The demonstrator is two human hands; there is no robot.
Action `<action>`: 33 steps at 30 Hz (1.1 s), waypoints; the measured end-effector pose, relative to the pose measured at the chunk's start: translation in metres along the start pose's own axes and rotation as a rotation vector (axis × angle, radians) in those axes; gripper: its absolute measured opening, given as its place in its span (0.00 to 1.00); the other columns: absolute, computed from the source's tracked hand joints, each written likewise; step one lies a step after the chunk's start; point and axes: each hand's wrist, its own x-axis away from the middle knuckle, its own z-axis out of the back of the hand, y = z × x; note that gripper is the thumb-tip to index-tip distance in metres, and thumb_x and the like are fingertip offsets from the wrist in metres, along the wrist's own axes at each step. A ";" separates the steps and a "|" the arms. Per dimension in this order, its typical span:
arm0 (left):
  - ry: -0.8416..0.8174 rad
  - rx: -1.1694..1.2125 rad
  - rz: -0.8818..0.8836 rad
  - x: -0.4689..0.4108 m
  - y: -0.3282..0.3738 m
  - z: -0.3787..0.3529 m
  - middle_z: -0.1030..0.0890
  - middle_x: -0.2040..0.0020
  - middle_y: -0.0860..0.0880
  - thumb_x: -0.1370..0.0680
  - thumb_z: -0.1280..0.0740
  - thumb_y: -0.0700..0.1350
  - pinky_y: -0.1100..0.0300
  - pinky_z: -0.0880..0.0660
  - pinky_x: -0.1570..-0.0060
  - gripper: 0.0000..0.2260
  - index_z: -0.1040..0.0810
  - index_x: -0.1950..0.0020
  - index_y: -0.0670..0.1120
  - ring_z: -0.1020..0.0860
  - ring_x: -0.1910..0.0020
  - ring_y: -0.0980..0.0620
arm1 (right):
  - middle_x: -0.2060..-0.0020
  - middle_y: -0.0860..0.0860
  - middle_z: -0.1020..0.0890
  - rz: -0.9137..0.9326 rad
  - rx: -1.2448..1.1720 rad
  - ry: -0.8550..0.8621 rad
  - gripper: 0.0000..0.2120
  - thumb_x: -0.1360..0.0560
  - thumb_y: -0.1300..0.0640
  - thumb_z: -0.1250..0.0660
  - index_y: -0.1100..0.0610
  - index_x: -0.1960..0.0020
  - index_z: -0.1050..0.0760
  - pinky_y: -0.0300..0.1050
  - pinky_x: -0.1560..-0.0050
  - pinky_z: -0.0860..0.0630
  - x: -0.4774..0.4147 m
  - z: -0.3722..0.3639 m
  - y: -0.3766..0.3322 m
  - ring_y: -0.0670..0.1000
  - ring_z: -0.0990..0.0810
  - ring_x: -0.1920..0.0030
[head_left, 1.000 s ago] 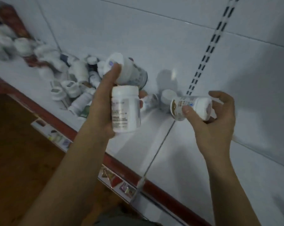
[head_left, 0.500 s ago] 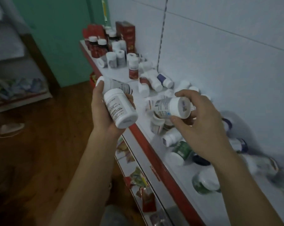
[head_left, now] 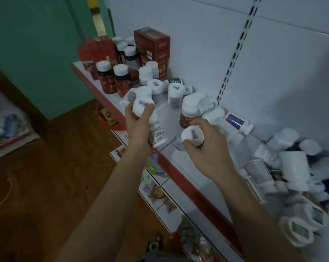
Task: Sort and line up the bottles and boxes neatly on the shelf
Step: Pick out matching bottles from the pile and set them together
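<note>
My left hand (head_left: 136,127) grips two white bottles (head_left: 157,129) stacked together above the shelf's front edge. My right hand (head_left: 207,150) holds one white bottle (head_left: 192,136) upright, cap up, low over the white shelf (head_left: 166,114). Just behind it stands a red-labelled bottle (head_left: 189,114). Dark red bottles (head_left: 113,80) with white caps stand upright at the shelf's far left, beside tall red boxes (head_left: 152,48). White bottles (head_left: 158,87) stand loosely in the middle. A jumble of tipped white bottles (head_left: 292,173) fills the right end.
The shelf has a red front lip (head_left: 180,176) and a white back panel with a slotted upright (head_left: 233,57). A lower shelf (head_left: 160,195) holds colourful packets. A wooden floor (head_left: 46,186) lies to the left, by a green wall (head_left: 37,44).
My view has swung left along the shelf. Both hands have come nearer the shelf surface, and the right-hand bottle has turned from lying sideways to upright.
</note>
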 end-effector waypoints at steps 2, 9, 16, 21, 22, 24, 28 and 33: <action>-0.043 -0.164 -0.070 -0.025 -0.007 -0.012 0.21 0.37 0.54 0.23 0.25 0.47 0.58 0.20 0.42 0.26 0.29 0.28 0.55 0.20 0.42 0.57 | 0.46 0.50 0.24 -0.065 0.039 0.024 0.19 0.26 0.53 0.29 0.46 0.36 0.29 0.44 0.52 0.30 -0.019 -0.015 -0.001 0.51 0.25 0.49; -0.390 -0.676 -0.045 -0.063 -0.027 -0.032 0.34 0.22 0.48 0.22 0.34 0.59 0.49 0.33 0.26 0.31 0.36 0.20 0.56 0.32 0.25 0.49 | 0.38 0.49 0.28 -0.101 0.081 0.149 0.21 0.26 0.55 0.28 0.46 0.34 0.27 0.53 0.43 0.22 -0.038 -0.024 0.001 0.44 0.23 0.47; -0.638 -1.194 -0.154 -0.049 0.030 -0.034 0.37 0.19 0.50 0.15 0.45 0.56 0.56 0.40 0.28 0.24 0.39 0.19 0.55 0.37 0.22 0.48 | 0.41 0.47 0.28 -0.117 0.126 0.166 0.17 0.24 0.50 0.29 0.44 0.37 0.26 0.45 0.48 0.26 -0.019 0.012 0.000 0.37 0.29 0.54; -0.663 -1.220 -0.327 -0.009 0.067 -0.066 0.23 0.34 0.49 0.17 0.40 0.58 0.49 0.27 0.37 0.18 0.30 0.27 0.57 0.23 0.38 0.47 | 0.39 0.47 0.26 -0.198 0.254 0.047 0.18 0.22 0.43 0.32 0.43 0.34 0.28 0.47 0.46 0.25 0.006 0.078 0.006 0.47 0.22 0.48; -0.711 -1.218 -0.371 0.004 0.068 -0.077 0.23 0.34 0.50 0.18 0.39 0.59 0.49 0.27 0.37 0.19 0.30 0.27 0.58 0.24 0.39 0.49 | 0.40 0.47 0.25 -0.210 0.275 0.032 0.19 0.22 0.43 0.33 0.43 0.33 0.28 0.47 0.46 0.25 0.017 0.096 0.008 0.48 0.23 0.47; -0.815 -1.306 -0.479 0.036 0.063 -0.105 0.25 0.34 0.49 0.20 0.38 0.62 0.50 0.29 0.39 0.23 0.31 0.26 0.58 0.26 0.37 0.47 | 0.42 0.47 0.25 -0.230 0.282 0.052 0.19 0.22 0.44 0.33 0.44 0.33 0.28 0.44 0.47 0.28 0.043 0.133 0.015 0.48 0.24 0.46; -0.889 -1.555 -0.638 0.104 0.035 -0.163 0.26 0.32 0.43 0.23 0.39 0.66 0.43 0.29 0.37 0.28 0.33 0.25 0.57 0.31 0.31 0.39 | 0.44 0.49 0.25 -0.295 0.417 0.137 0.21 0.23 0.42 0.34 0.46 0.32 0.29 0.48 0.46 0.30 0.119 0.203 0.039 0.53 0.26 0.45; -1.044 -1.577 -0.705 0.204 -0.010 -0.218 0.26 0.33 0.42 0.29 0.45 0.74 0.38 0.27 0.38 0.35 0.35 0.26 0.58 0.29 0.33 0.37 | 0.38 0.48 0.28 -0.419 0.512 0.081 0.23 0.20 0.41 0.38 0.41 0.27 0.37 0.49 0.40 0.32 0.230 0.281 0.069 0.54 0.31 0.38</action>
